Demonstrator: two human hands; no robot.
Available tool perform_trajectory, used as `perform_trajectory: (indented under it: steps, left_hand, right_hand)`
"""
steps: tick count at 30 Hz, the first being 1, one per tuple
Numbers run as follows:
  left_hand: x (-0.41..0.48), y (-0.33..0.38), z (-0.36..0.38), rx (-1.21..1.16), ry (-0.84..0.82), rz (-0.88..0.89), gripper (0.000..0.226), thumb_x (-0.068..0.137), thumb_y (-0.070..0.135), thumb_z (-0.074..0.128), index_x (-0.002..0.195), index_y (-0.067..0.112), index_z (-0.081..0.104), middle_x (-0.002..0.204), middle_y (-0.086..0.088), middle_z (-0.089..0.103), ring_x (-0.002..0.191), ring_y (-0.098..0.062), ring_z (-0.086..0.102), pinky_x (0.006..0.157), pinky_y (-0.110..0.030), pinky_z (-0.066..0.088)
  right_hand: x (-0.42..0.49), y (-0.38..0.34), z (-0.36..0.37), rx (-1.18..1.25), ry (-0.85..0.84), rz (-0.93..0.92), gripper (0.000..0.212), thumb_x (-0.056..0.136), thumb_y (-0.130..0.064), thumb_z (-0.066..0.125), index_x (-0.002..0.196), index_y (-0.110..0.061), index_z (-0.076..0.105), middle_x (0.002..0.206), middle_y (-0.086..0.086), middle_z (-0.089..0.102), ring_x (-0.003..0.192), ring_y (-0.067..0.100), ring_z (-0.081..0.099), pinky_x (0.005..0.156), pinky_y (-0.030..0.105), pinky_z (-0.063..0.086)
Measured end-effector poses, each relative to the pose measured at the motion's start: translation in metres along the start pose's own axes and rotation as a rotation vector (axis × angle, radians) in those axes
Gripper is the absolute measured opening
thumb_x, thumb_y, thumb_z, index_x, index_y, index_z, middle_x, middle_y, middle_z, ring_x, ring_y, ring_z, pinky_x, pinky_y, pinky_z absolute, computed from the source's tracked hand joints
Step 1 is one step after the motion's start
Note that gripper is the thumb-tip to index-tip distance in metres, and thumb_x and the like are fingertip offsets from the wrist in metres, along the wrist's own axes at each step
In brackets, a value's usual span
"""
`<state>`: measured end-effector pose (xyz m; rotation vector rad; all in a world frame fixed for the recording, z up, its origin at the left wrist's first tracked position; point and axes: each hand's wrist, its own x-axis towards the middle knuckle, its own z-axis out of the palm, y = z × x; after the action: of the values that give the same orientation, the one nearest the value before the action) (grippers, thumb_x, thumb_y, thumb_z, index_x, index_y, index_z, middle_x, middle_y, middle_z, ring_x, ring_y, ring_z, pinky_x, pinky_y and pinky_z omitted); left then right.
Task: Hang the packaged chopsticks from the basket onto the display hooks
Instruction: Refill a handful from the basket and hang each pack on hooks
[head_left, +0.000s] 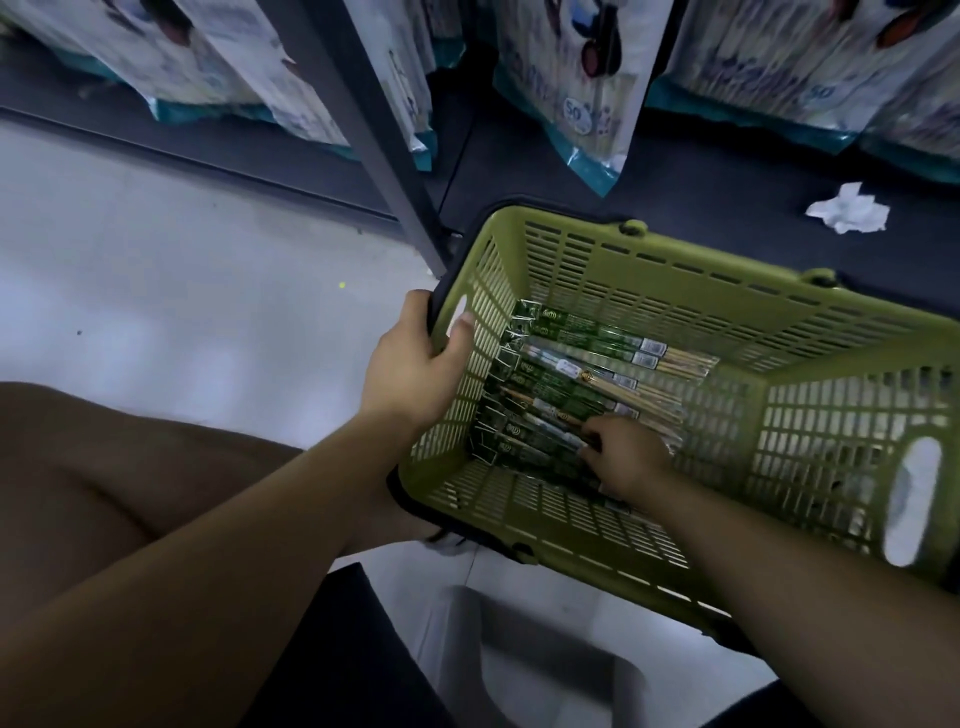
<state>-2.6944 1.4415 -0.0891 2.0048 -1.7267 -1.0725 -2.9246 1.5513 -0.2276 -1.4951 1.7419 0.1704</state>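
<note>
A green plastic basket (727, 312) stands on the floor against a dark shelf base. Several packaged chopsticks (576, 364), in green and clear sleeves, lie flat on its bottom. My left hand (415, 364) grips the basket's left rim, thumb inside the wall. My right hand (623, 454) is down inside the basket, fingers curled onto the nearest packs; I cannot tell whether a pack is lifted. No display hooks are visible.
Large white and teal hanging bags (576, 88) fill the rack above the basket. A dark metal upright (379, 140) stands left of it. A crumpled white paper (847, 208) lies on the dark shelf base. A grey stool (540, 660) sits below the basket.
</note>
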Motion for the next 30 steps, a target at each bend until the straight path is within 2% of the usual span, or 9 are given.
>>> perform_trajectory:
  steps: [3, 5, 7, 9, 14, 17, 21, 25, 30]
  left_hand:
    - [0.001, 0.002, -0.002, -0.012, -0.042, -0.024, 0.019, 0.097, 0.05, 0.053, 0.103, 0.033, 0.047, 0.076, 0.006, 0.062, 0.069, -0.013, 0.062, 0.058, -0.032, 0.042]
    - [-0.002, 0.005, -0.007, -0.017, -0.069, -0.01, 0.032, 0.098, 0.04, 0.059, 0.124, 0.027, 0.049, 0.099, 0.001, 0.064, 0.09, -0.023, 0.065, 0.072, -0.036, 0.05]
    - [-0.007, 0.01, -0.011, 0.09, 0.066, 0.16, 0.05, 0.096, 0.027, 0.064, 0.14, 0.011, 0.045, 0.128, -0.009, 0.054, 0.115, -0.028, 0.057, 0.095, -0.042, 0.05]
    - [-0.014, 0.023, -0.013, 0.102, 0.193, 0.32, 0.04, 0.096, 0.023, 0.063, 0.131, 0.008, 0.054, 0.128, -0.009, 0.051, 0.114, -0.026, 0.056, 0.099, -0.043, 0.05]
    - [-0.025, 0.053, -0.006, -0.305, -0.293, 0.061, 0.032, 0.098, 0.043, 0.061, 0.111, 0.016, 0.072, 0.106, -0.002, 0.074, 0.099, -0.015, 0.07, 0.092, -0.037, 0.056]
    - [-0.027, 0.056, -0.004, -0.522, -0.317, -0.08, 0.024, 0.105, 0.033, 0.057, 0.101, 0.015, 0.072, 0.104, -0.006, 0.077, 0.101, -0.018, 0.073, 0.094, -0.04, 0.057]
    - [-0.017, 0.047, -0.02, -0.716, -0.183, -0.16, 0.031, 0.111, 0.033, 0.042, 0.108, 0.005, 0.056, 0.084, -0.006, 0.077, 0.081, -0.024, 0.076, 0.08, -0.044, 0.061]
    - [-0.006, 0.034, -0.027, -0.811, -0.119, -0.203, 0.035, 0.11, 0.037, 0.045, 0.109, 0.004, 0.055, 0.063, -0.002, 0.061, 0.054, -0.019, 0.059, 0.055, -0.037, 0.056]
    - [-0.003, 0.027, -0.016, -0.731, -0.127, -0.162, 0.033, 0.107, 0.043, 0.048, 0.102, 0.013, 0.059, 0.058, 0.005, 0.054, 0.049, -0.012, 0.046, 0.049, -0.029, 0.046]
  right_hand:
    - [-0.003, 0.0, -0.008, 0.108, 0.0, 0.049, 0.017, 0.098, -0.03, 0.067, 0.11, -0.018, 0.07, 0.098, 0.004, 0.068, 0.087, 0.026, 0.063, 0.064, 0.03, 0.042]
    - [-0.006, -0.008, -0.024, 0.28, 0.076, 0.091, 0.015, 0.095, -0.028, 0.07, 0.105, -0.016, 0.072, 0.088, 0.001, 0.064, 0.079, 0.023, 0.061, 0.06, 0.029, 0.04]
    - [-0.012, -0.024, -0.05, 0.539, 0.17, 0.126, 0.02, 0.091, -0.024, 0.076, 0.109, -0.016, 0.073, 0.088, -0.003, 0.066, 0.077, 0.016, 0.062, 0.066, 0.032, 0.048]
    - [-0.021, -0.047, -0.083, 0.788, 0.118, 0.092, 0.028, 0.086, -0.023, 0.08, 0.111, -0.015, 0.073, 0.095, -0.002, 0.072, 0.083, 0.019, 0.068, 0.078, 0.036, 0.055]
    - [-0.041, -0.093, -0.134, 1.094, -0.239, -0.195, 0.026, 0.068, -0.029, 0.08, 0.093, -0.021, 0.079, 0.083, 0.0, 0.071, 0.081, 0.018, 0.063, 0.079, 0.037, 0.048]
    - [-0.038, -0.098, -0.129, 1.112, -0.327, -0.227, 0.028, 0.069, -0.03, 0.082, 0.096, -0.023, 0.081, 0.091, 0.0, 0.072, 0.091, 0.019, 0.063, 0.083, 0.036, 0.05]
    - [-0.021, -0.069, -0.1, 0.697, -0.242, -0.124, 0.034, 0.072, -0.052, 0.083, 0.101, -0.039, 0.074, 0.112, -0.008, 0.073, 0.108, 0.015, 0.068, 0.098, 0.039, 0.053]
    - [-0.009, -0.021, -0.035, 0.202, -0.155, 0.045, 0.031, 0.091, -0.034, 0.074, 0.119, -0.021, 0.069, 0.117, 0.004, 0.07, 0.101, 0.021, 0.064, 0.091, 0.036, 0.053]
    - [-0.008, -0.003, 0.002, -0.027, -0.065, 0.05, 0.051, 0.091, -0.037, 0.074, 0.14, -0.028, 0.058, 0.129, 0.007, 0.065, 0.11, 0.027, 0.063, 0.086, 0.036, 0.055]
